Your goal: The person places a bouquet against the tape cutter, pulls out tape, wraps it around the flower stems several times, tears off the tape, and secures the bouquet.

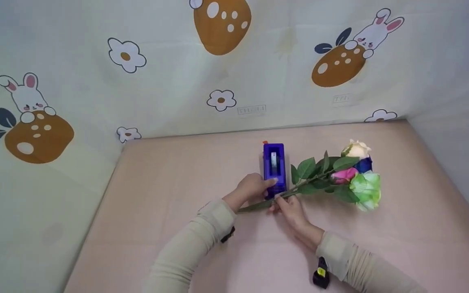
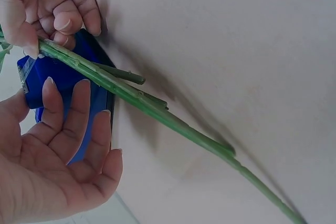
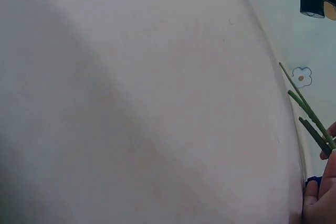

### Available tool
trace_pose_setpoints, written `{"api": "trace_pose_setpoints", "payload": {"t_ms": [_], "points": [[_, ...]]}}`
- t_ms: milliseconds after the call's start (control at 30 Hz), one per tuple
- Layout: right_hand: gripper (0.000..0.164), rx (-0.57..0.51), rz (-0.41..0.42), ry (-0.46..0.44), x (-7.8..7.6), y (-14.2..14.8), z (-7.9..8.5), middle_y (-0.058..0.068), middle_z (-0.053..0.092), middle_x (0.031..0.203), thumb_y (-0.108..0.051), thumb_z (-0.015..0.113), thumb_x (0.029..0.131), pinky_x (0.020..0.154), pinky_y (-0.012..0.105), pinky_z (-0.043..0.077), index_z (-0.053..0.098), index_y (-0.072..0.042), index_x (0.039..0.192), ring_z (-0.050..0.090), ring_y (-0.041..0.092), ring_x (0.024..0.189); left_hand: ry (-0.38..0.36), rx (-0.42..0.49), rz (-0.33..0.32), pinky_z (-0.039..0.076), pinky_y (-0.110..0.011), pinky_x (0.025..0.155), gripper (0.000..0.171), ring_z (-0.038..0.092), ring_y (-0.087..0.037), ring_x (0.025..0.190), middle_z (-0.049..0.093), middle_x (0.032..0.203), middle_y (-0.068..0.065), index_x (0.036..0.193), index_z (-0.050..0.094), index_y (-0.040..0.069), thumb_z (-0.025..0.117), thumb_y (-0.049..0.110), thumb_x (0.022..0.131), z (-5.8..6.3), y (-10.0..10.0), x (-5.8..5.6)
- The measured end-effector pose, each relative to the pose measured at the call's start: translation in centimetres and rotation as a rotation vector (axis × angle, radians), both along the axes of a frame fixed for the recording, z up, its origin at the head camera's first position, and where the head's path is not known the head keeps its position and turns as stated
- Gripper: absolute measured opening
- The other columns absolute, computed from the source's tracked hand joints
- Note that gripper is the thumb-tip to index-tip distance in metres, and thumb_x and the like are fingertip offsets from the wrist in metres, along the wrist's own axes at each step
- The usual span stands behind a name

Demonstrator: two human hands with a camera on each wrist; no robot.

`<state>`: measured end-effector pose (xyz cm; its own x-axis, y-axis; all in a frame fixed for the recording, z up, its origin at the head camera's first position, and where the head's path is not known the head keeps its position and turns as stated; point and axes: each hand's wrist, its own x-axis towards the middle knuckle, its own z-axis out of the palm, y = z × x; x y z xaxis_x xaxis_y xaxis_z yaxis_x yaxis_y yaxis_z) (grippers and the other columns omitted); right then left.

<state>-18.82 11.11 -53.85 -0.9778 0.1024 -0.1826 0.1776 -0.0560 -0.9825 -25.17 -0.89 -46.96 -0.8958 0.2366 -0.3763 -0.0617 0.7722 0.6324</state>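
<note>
A blue tape dispenser stands on the table with a tape roll inside. My left hand grips its near end, thumb on top and fingers along the side. My right hand pinches the green stems of an artificial flower bunch just in front of the dispenser. In the left wrist view, a strip of clear tape runs between the stems and the dispenser's edge. The blooms point right: a cream rose, a blue one, a pink one and a green one.
A pinkish cloth covers the table. Patterned wall fabric rises behind it and at both sides. Black camera mounts sit at the wrists. The stems' cut ends reach left past the left wrist.
</note>
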Motion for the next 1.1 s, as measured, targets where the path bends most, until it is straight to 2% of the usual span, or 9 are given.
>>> {"api": "trace_pose_setpoints", "payload": {"t_ms": [100, 267, 433, 600, 667, 767, 867, 967, 1100], "points": [[0.018, 0.019, 0.004, 0.002, 0.0, 0.0, 0.0, -0.001, 0.06, 0.056, -0.009, 0.047, 0.093, 0.063, 0.023, 0.044, 0.057, 0.003, 0.084, 0.059, 0.011, 0.059, 0.0, -0.016, -0.01, 0.034, -0.022, 0.056, 0.043, 0.045, -0.012, 0.056, 0.058, 0.063, -0.003, 0.07, 0.059, 0.007, 0.054, 0.046, 0.088, 0.1, 0.0, -0.1], [0.026, 0.054, 0.042, 0.039, 0.1, -0.3, -0.3, 0.0, 0.062, 0.057, -0.012, 0.048, 0.093, 0.066, 0.021, 0.042, 0.059, 0.002, 0.074, 0.058, 0.01, 0.06, -0.001, -0.042, 0.016, 0.034, -0.023, 0.056, 0.042, 0.045, -0.012, 0.058, 0.053, 0.062, 0.0, 0.075, 0.059, 0.007, 0.053, 0.047, 0.089, 0.4, 0.0, -0.4], [0.031, 0.049, 0.088, 0.039, 0.7, -0.3, -0.8, 0.002, 0.062, 0.057, -0.005, 0.046, 0.091, 0.066, 0.021, 0.043, 0.061, 0.005, 0.066, 0.059, 0.011, 0.06, -0.007, -0.035, 0.001, 0.037, -0.025, 0.061, 0.043, 0.047, -0.013, 0.063, 0.057, 0.068, -0.002, 0.082, 0.062, 0.004, 0.053, 0.045, 0.089, 0.4, 0.1, -0.6], [0.032, 0.033, 0.116, 0.036, 0.9, 0.0, -0.7, 0.0, 0.062, 0.057, -0.009, 0.047, 0.092, 0.068, 0.021, 0.042, 0.06, 0.002, 0.066, 0.058, 0.011, 0.063, -0.034, 0.019, -0.02, 0.039, -0.026, 0.065, 0.046, 0.048, -0.015, 0.065, 0.064, 0.076, -0.01, 0.084, 0.064, 0.0, 0.053, 0.045, 0.089, 0.3, -0.3, -0.6], [0.033, 0.033, 0.136, 0.04, 0.9, 0.1, -0.6, 0.001, 0.062, 0.058, -0.012, 0.047, 0.093, 0.067, 0.021, 0.041, 0.06, 0.002, 0.067, 0.056, 0.011, 0.064, -0.05, 0.036, -0.051, 0.04, -0.026, 0.066, 0.052, 0.053, -0.017, 0.067, 0.066, 0.079, -0.013, 0.084, 0.065, -0.001, 0.049, 0.048, 0.091, 0.2, -0.7, -0.6], [0.032, 0.023, 0.139, 0.04, 1.1, 0.5, -0.2, 0.005, 0.064, 0.061, -0.014, 0.049, 0.094, 0.068, 0.023, 0.042, 0.061, 0.004, 0.071, 0.057, 0.013, 0.067, -0.131, 0.083, -0.115, 0.048, -0.03, 0.07, 0.066, 0.062, -0.023, 0.075, 0.068, 0.086, -0.016, 0.087, 0.067, -0.003, 0.037, 0.055, 0.092, -0.1, -1.5, -0.5], [0.025, 0.002, 0.121, 0.057, 1.5, 1.0, 0.6, 0.008, 0.065, 0.065, -0.015, 0.049, 0.095, 0.074, 0.027, 0.044, 0.061, 0.001, 0.079, 0.06, 0.017, 0.072, -0.198, 0.11, -0.187, 0.051, -0.037, 0.077, 0.074, 0.065, -0.027, 0.082, 0.068, 0.092, -0.016, 0.093, 0.068, -0.004, 0.027, 0.058, 0.093, -0.3, -2.4, -0.3], [0.018, -0.041, 0.107, 0.07, 1.9, 1.7, 1.5, 0.009, 0.065, 0.067, -0.014, 0.049, 0.095, 0.079, 0.031, 0.044, 0.059, -0.003, 0.085, 0.061, 0.021, 0.076, -0.188, 0.063, -0.269, 0.05, -0.036, 0.076, 0.068, 0.062, -0.022, 0.077, 0.067, 0.091, -0.012, 0.097, 0.067, 0.0, 0.027, 0.055, 0.095, -0.4, -3.1, 0.3], [0.017, -0.094, 0.133, 0.094, 2.0, 3.0, 2.6, 0.006, 0.064, 0.066, -0.012, 0.048, 0.095, 0.079, 0.031, 0.043, 0.057, -0.005, 0.082, 0.06, 0.019, 0.072, -0.228, 0.154, -0.372, 0.052, -0.037, 0.068, 0.059, 0.062, -0.019, 0.064, 0.066, 0.09, -0.019, 0.103, 0.063, -0.001, 0.031, 0.048, 0.097, -0.6, -3.3, 1.7]]}}
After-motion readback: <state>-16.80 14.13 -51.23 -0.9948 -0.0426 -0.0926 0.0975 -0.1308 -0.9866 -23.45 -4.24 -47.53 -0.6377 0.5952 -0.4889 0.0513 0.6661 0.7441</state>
